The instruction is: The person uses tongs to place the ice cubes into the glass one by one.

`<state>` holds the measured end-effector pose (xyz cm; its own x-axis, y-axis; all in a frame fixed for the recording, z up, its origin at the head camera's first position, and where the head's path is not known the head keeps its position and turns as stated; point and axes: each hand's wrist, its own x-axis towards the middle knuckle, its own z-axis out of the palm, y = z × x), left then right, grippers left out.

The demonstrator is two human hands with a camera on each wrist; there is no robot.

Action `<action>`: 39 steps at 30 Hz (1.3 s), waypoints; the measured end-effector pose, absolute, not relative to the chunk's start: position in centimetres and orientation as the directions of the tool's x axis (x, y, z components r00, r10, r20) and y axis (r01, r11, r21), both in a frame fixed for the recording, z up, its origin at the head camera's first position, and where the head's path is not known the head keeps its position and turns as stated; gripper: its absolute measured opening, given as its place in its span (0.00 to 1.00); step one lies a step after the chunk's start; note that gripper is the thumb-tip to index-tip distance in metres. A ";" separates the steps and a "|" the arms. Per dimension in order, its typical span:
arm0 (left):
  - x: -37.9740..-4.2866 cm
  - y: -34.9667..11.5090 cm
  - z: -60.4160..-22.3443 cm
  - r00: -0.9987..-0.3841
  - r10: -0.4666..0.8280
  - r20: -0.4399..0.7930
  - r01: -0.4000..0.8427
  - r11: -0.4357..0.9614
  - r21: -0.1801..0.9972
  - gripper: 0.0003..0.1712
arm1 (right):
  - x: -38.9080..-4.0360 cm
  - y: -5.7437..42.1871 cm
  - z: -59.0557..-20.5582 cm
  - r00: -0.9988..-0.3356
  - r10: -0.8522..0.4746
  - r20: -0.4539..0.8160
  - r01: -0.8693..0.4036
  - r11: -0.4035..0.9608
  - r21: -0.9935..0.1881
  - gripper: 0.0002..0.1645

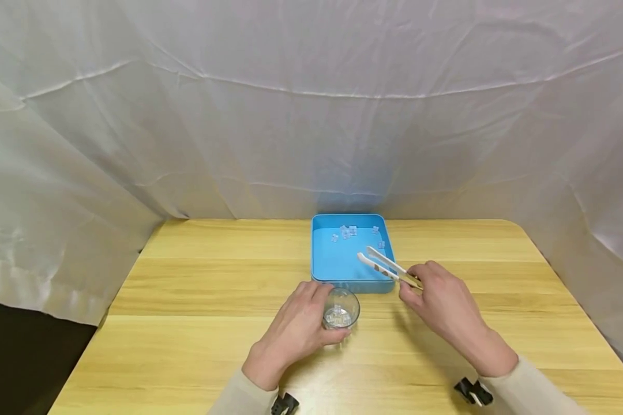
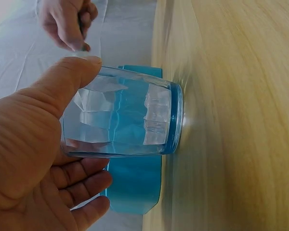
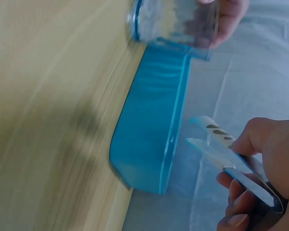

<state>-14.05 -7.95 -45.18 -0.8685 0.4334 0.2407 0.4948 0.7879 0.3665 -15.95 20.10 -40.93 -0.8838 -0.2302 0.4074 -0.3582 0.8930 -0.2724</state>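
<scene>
My left hand [image 1: 298,323] holds a clear drinking glass [image 2: 120,115] upright on the table, thumb on the near side and fingers round the far side. Several clear plastic cubes [image 1: 337,316] lie in the bottom of the glass. In my right hand [image 1: 443,300] is a pair of white-tipped tongs [image 1: 381,264], pinched between thumb and fingers. Its tips are apart with nothing between them, over the right part of a blue tray [image 1: 337,286]. Inside the tray, several more clear cubes [image 1: 349,231] are grouped toward the back, with a couple along the right side.
The wooden table [image 1: 197,276] runs out to both sides of the tray. A pale fabric curtain [image 1: 291,132] hangs right behind the table's back edge and along the sides. A dark area [image 1: 21,351] shows beyond the table at the lower left.
</scene>
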 end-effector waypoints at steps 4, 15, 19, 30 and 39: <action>-14.1 -8.0 -45.1 -0.867 0.432 0.247 0.497 0.784 0.373 0.47 | -17.7 20.0 -41.3 -0.877 -0.258 0.405 -0.369 0.902 -0.223 0.13; -14.0 -8.2 -45.5 -0.873 0.429 0.234 0.489 0.771 0.408 0.48 | -23.1 18.5 -41.8 -0.825 -0.365 0.431 -0.385 0.922 0.043 0.18; -14.0 -8.2 -45.5 -0.876 0.428 0.222 0.482 0.770 0.419 0.49 | -24.2 17.8 -41.7 -0.874 -0.345 0.343 -0.344 0.937 0.065 0.17; -14.0 -8.1 -45.3 -0.877 0.432 0.211 0.480 0.774 0.413 0.48 | -25.6 16.3 -41.9 -0.922 -0.300 0.243 -0.277 0.952 0.127 0.15; -14.1 -8.0 -45.3 -0.876 0.433 0.213 0.482 0.775 0.409 0.48 | -25.9 15.9 -41.9 -0.948 -0.248 0.197 -0.230 0.967 0.111 0.17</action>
